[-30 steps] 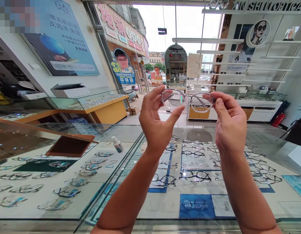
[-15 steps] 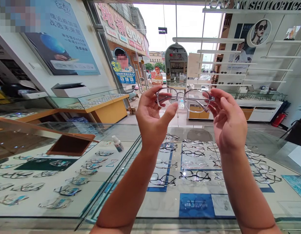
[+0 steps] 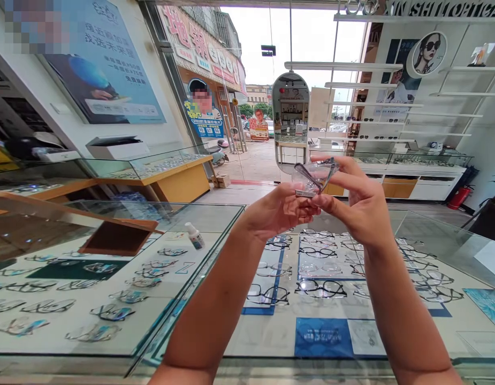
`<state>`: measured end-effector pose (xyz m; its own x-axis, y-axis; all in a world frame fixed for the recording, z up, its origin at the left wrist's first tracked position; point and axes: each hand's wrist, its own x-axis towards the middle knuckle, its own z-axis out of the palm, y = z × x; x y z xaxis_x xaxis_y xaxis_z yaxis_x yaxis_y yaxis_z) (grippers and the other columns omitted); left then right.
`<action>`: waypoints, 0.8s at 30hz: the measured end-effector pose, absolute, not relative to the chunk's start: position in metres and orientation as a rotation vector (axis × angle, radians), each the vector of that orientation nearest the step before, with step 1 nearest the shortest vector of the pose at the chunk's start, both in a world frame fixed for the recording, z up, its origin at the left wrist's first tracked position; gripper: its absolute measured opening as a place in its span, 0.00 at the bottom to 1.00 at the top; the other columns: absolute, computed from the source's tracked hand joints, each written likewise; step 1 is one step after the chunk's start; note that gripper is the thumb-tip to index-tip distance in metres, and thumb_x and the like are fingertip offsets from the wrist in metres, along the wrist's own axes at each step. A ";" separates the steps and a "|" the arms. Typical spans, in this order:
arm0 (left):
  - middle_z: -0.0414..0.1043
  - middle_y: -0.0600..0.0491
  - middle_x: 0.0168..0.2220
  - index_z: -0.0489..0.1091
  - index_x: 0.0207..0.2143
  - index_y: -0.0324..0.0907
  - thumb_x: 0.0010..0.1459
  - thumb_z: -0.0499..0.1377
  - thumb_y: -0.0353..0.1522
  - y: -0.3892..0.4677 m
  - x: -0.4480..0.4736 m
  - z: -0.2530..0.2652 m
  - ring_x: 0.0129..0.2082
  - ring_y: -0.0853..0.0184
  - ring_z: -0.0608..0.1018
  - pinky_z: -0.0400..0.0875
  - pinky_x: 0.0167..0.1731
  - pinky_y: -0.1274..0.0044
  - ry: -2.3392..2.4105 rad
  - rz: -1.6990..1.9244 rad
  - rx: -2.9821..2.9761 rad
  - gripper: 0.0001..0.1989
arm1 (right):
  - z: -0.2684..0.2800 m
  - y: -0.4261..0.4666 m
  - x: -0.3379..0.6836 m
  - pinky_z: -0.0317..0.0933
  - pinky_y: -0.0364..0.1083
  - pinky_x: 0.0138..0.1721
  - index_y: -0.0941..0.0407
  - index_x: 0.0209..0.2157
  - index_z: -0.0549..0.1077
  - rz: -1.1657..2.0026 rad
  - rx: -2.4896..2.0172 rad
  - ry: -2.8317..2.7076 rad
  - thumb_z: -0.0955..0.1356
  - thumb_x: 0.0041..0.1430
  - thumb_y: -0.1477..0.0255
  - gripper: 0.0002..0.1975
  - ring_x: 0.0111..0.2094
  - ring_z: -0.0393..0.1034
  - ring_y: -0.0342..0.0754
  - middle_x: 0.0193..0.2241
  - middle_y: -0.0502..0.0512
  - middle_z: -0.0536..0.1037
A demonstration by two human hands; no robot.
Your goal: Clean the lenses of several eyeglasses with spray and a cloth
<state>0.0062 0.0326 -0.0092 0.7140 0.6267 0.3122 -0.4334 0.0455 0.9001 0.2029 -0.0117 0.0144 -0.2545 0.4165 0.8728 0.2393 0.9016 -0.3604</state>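
Note:
Both my hands meet on one pair of eyeglasses [image 3: 317, 179], held up above the glass counter. The eyeglasses have a clear rim and dark temples, and they are turned edge-on with the temples crossing. My left hand [image 3: 271, 211] pinches a lower end of the frame from the left. Fingers and thumb of my right hand [image 3: 357, 198] grip it from the right. Part of the frame is hidden by the fingers. Rows of other eyeglasses [image 3: 321, 289] lie below, inside the glass display case [image 3: 271, 337].
A small white spray bottle [image 3: 195, 236] stands on the counter at left, near a brown-framed tray or mirror [image 3: 116, 238]. A blue card [image 3: 323, 338] lies in the case in front. An oval mirror [image 3: 290, 123] stands ahead, with a fire extinguisher [image 3: 459, 198] far right.
The eyeglasses have gone from spread open, facing away, to turned edge-on with the temples crossing. My left hand has moved right and lower; my right hand has shifted left.

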 end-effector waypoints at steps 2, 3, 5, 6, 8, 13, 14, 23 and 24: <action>0.82 0.52 0.36 0.81 0.40 0.44 0.50 0.73 0.50 0.036 0.005 -0.012 0.37 0.65 0.81 0.75 0.41 0.74 0.185 0.778 1.284 0.23 | 0.013 -0.011 0.202 0.62 0.67 0.66 0.41 0.50 0.83 0.136 -0.495 -1.835 0.73 0.66 0.62 0.12 0.61 0.72 0.58 0.55 0.49 0.81; 0.81 0.52 0.35 0.80 0.38 0.44 0.49 0.73 0.51 0.037 0.005 -0.012 0.37 0.65 0.81 0.75 0.42 0.74 0.195 0.761 1.291 0.23 | 0.013 -0.011 0.202 0.62 0.67 0.65 0.41 0.49 0.84 0.120 -0.496 -1.828 0.73 0.66 0.63 0.11 0.61 0.72 0.57 0.54 0.49 0.81; 0.81 0.50 0.35 0.80 0.37 0.43 0.48 0.72 0.55 0.037 0.006 -0.012 0.37 0.63 0.82 0.76 0.41 0.73 0.220 0.741 1.336 0.27 | 0.012 -0.011 0.201 0.63 0.66 0.64 0.43 0.46 0.84 0.111 -0.494 -1.814 0.73 0.66 0.63 0.09 0.59 0.73 0.57 0.53 0.50 0.82; 0.81 0.49 0.36 0.80 0.37 0.43 0.48 0.71 0.58 0.036 0.007 -0.011 0.38 0.61 0.82 0.76 0.40 0.72 0.238 0.740 1.371 0.28 | 0.012 -0.011 0.200 0.64 0.65 0.64 0.45 0.45 0.84 0.118 -0.491 -1.805 0.73 0.65 0.63 0.08 0.59 0.74 0.56 0.53 0.51 0.82; 0.81 0.47 0.39 0.79 0.39 0.44 0.52 0.67 0.60 0.033 0.008 -0.008 0.40 0.58 0.83 0.77 0.40 0.71 0.294 0.767 1.454 0.30 | 0.013 -0.011 0.200 0.65 0.64 0.62 0.48 0.42 0.83 0.144 -0.481 -1.779 0.74 0.65 0.62 0.07 0.57 0.75 0.56 0.51 0.52 0.82; 0.79 0.47 0.40 0.76 0.39 0.44 0.63 0.62 0.53 0.028 0.004 0.001 0.42 0.60 0.82 0.77 0.39 0.72 0.571 1.237 1.567 0.22 | 0.013 -0.013 0.201 0.66 0.62 0.61 0.51 0.36 0.79 0.179 -0.457 -1.731 0.74 0.64 0.61 0.08 0.54 0.76 0.55 0.47 0.53 0.80; 0.78 0.49 0.38 0.75 0.38 0.44 0.62 0.64 0.49 0.031 0.001 0.001 0.40 0.63 0.81 0.76 0.38 0.74 0.640 1.443 1.566 0.17 | 0.013 -0.013 0.201 0.66 0.62 0.61 0.51 0.36 0.78 0.171 -0.462 -1.730 0.74 0.64 0.62 0.08 0.54 0.76 0.54 0.47 0.53 0.80; 0.69 0.58 0.27 0.69 0.28 0.44 0.55 0.64 0.30 0.066 -0.037 -0.075 0.28 0.71 0.71 0.68 0.33 0.78 1.049 2.261 1.602 0.06 | 0.008 -0.009 0.196 0.64 0.59 0.56 0.51 0.33 0.76 -0.025 -0.694 -1.850 0.74 0.62 0.65 0.06 0.47 0.75 0.54 0.39 0.51 0.82; 0.68 0.58 0.26 0.69 0.27 0.43 0.53 0.64 0.29 0.067 -0.043 -0.089 0.27 0.71 0.70 0.68 0.33 0.77 1.155 2.232 1.582 0.06 | 0.001 -0.005 0.191 0.63 0.59 0.56 0.51 0.33 0.76 -0.028 -0.743 -1.889 0.73 0.62 0.65 0.06 0.47 0.75 0.54 0.39 0.51 0.82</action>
<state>-0.0435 0.0672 -0.0886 -0.4218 0.5403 0.7281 0.2822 -0.6850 0.6717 0.1912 -0.0053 0.0008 -0.2496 0.4791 0.8415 0.5035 0.8065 -0.3099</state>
